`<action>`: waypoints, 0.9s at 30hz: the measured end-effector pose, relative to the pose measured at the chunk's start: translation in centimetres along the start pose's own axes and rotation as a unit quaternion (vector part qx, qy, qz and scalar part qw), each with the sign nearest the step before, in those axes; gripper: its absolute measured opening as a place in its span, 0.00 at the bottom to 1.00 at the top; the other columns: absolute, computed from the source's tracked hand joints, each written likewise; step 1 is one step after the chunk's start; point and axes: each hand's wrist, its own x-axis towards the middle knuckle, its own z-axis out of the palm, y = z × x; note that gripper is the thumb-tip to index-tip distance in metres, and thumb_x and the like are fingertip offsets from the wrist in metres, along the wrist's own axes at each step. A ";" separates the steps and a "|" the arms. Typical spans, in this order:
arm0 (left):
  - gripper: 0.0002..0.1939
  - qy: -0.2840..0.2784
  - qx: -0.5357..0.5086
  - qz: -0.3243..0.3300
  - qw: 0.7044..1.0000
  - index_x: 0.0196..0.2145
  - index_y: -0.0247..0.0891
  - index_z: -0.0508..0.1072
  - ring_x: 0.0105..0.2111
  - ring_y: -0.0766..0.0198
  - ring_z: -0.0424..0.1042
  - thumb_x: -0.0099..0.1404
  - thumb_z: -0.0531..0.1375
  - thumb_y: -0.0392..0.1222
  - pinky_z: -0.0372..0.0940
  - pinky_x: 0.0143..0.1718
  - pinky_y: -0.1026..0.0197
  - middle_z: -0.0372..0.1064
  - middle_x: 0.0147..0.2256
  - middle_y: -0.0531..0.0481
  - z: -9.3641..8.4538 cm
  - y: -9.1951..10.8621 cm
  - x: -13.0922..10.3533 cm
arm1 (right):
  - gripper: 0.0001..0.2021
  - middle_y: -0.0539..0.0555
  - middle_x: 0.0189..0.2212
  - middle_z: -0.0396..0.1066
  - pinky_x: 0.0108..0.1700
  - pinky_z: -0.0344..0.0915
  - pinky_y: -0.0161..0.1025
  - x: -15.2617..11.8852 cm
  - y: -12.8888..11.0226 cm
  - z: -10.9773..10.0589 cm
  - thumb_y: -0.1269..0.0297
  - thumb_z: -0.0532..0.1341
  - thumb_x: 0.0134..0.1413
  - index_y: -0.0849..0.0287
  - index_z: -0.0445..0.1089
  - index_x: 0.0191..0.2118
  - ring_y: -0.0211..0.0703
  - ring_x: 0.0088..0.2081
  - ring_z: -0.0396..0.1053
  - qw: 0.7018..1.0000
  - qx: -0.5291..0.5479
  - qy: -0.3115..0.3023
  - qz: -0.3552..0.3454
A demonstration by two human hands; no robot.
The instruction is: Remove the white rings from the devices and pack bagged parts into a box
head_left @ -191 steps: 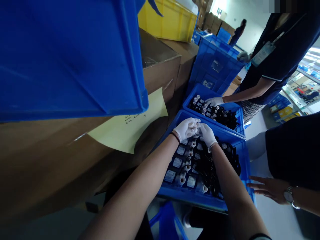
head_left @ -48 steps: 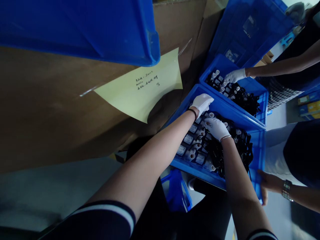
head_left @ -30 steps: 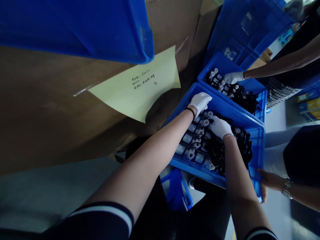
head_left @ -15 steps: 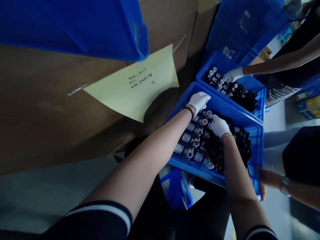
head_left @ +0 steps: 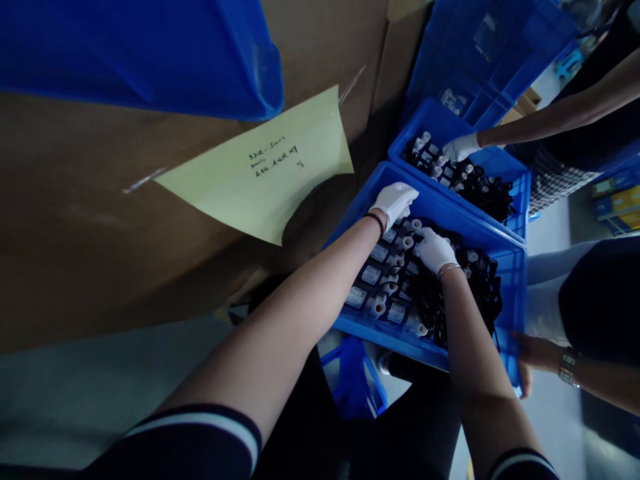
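Note:
Both my hands wear white gloves and are down inside a blue plastic crate [head_left: 473,363]. In it lie rows of black units with white labels [head_left: 371,274], white pipe-like fittings [head_left: 379,305] and bundled black cables [head_left: 435,300]. My left hand [head_left: 395,201] is at the crate's far left end, fingers curled over the last row; what they hold, if anything, is hidden. Just right of it, my right hand [head_left: 435,249] has its fingers pinched together beside the fittings and cables. Its fingertips are too dim to show what is between them.
A second blue crate [head_left: 523,200] of similar units adjoins, with a co-worker's gloved hand [head_left: 463,147] in it. Another person's bare hand [head_left: 530,353] grips my crate's right end. A brown cardboard box [head_left: 100,267] with a yellow note [head_left: 270,180] and a blue bin [head_left: 150,53] stand left.
The view has shifted slightly, so everything sits a little further left. My hands keep nearly the same pose and place over the crate.

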 end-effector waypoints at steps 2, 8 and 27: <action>0.05 0.000 -0.005 -0.004 1.000 0.29 0.36 0.68 0.18 0.73 0.59 0.58 0.61 0.38 0.55 0.18 0.69 0.61 0.24 0.54 0.0 0.1 -0.1 | 0.31 0.57 0.51 0.72 0.52 0.64 0.46 0.0 -0.1 0.0 0.71 0.52 0.55 0.52 0.57 0.65 0.51 0.50 0.70 1.000 0.012 0.008 -0.012; 0.05 -0.002 0.004 -0.015 1.000 0.29 0.36 0.68 0.18 0.72 0.60 0.59 0.61 0.38 0.56 0.18 0.69 0.63 0.24 0.54 0.2 0.3 -0.3 | 0.25 0.59 0.49 0.73 0.53 0.64 0.47 0.3 0.1 0.2 0.71 0.53 0.56 0.55 0.65 0.60 0.52 0.50 0.70 1.000 0.004 0.018 -0.009; 0.07 -0.114 -0.170 -0.210 0.956 0.33 0.33 0.71 0.24 0.64 0.70 0.56 0.60 0.37 0.61 0.17 0.69 0.68 0.27 0.47 -0.3 2.0 -1.5 | 0.20 0.57 0.49 0.72 0.52 0.67 0.43 0.3 -0.8 1.0 0.62 0.57 0.58 0.58 0.65 0.56 0.45 0.50 0.70 0.921 0.370 0.119 -0.031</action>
